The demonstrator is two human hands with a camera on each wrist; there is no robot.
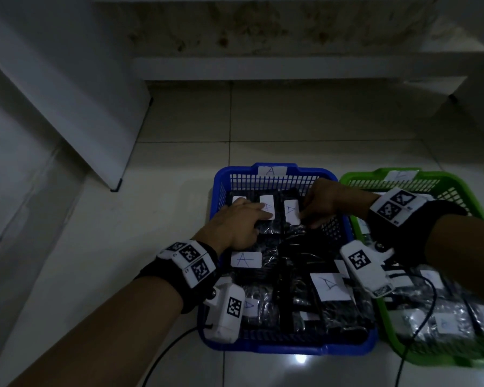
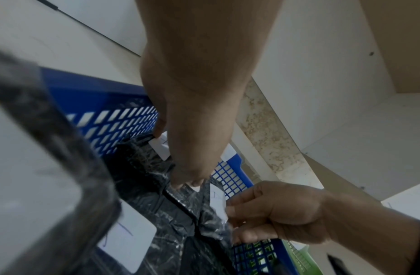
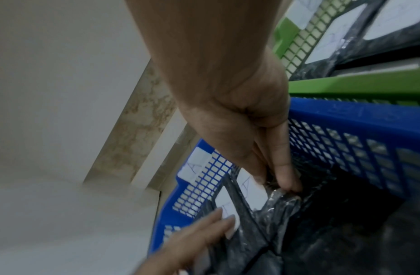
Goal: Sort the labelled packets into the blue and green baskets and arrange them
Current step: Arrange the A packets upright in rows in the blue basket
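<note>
Tiled floor, dim light. Your left hand [image 1: 236, 222] presses flat on far-row packets [image 1: 267, 210] in the blue basket [image 1: 263, 348]; your right hand [image 1: 323, 202] pinches, apparently, a packet's plastic edge. Arranging step; next, seat it upright. Green basket [image 1: 355, 177] sits right.

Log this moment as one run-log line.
stage: arranging | left hand: flat on A packets | right hand: pinching packet | site: blue basket far end

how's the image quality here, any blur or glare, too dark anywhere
Head view: dim overall, glare spot on the floor tile, green basket contents smeared. Left wrist view: blurred dark packet up close. Right wrist view: left hand motion-blurred, lower left hazy.
</note>
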